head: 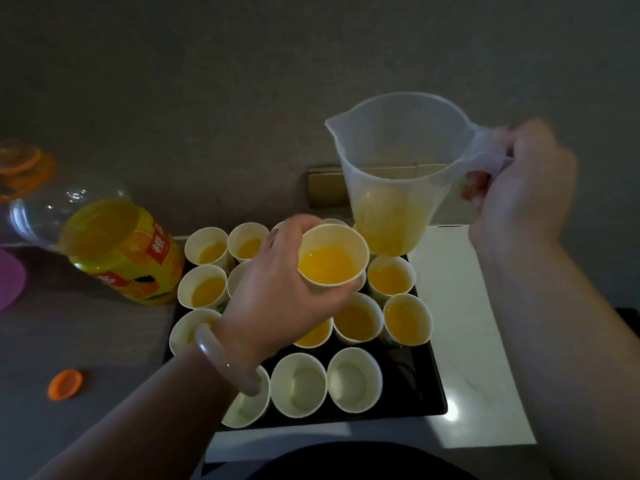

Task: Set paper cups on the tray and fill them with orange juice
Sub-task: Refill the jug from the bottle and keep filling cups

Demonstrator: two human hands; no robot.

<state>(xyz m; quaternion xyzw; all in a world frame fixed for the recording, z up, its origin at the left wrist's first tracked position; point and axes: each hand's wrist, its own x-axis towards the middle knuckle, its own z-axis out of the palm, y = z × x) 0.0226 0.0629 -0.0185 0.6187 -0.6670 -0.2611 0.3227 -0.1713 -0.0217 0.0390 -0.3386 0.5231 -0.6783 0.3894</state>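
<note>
Juice sits in most of the paper cups [408, 318] that stand close together on the black tray [415, 386]. The cups in the near row [298, 384] are white inside, with no juice in them. The left hand [277, 289] has its fingers and thumb curled round one full cup [332, 258] and holds it up above the middle of the tray, over the other cups. A pale bracelet [225, 362] is on that wrist. The right hand [519, 188] has its fingers wrapped tight round the handle of a clear plastic jug [398, 161]. The jug is up in the air over the far right corner of the tray, and it has only a little juice at the bottom. A big juice bottle [117, 251] with a yellow label is just beside the tray on the left, partly full. An orange cap [65, 384] lies on the grey table, nearer and further left. A purple thing [10, 278] peeks in at the left edge.
</note>
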